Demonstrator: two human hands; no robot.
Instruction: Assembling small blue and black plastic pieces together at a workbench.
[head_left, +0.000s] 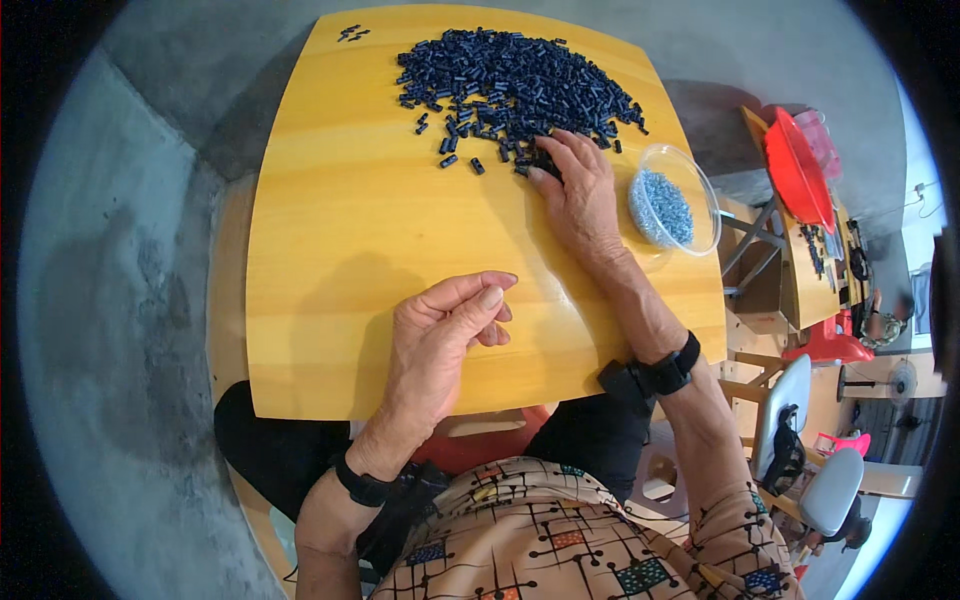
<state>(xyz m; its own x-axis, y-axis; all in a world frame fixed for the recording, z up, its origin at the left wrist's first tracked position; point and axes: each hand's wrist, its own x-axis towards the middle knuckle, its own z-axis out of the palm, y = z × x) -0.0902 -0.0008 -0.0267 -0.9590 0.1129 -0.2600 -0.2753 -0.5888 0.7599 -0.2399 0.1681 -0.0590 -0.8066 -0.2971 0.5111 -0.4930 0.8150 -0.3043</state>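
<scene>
- Your right hand lies flat-ish on the bench, fingers spread and curled down at the near edge of the heap of small dark tubes. Work with the fingertips only: rake a few tubes off the edge of the heap instead of digging into its middle, so the loose ones do not roll off.
- From this view I cannot tell for sure whether that hand has already pinched a tube; the fingertips are touching the nearest pieces and partly hide them.
- Your left hand is lifted just above the bench, thumb and forefinger brought together with the other fingers curled. Whatever sits between those fingertips is too small to make out, so it may be empty.
- The heap lies just beyond your right hand's fingertips and spreads away from you and to that hand's left; a few stray tubes sit just left of its fingers.
- The clear bowl of pale blue beads stands just to the right of your right hand, near the wrist side, at the bench's edge. Keep your forearm from nudging it.
- The heap is well apart from your left hand, far ahead of it and to the right.
</scene>
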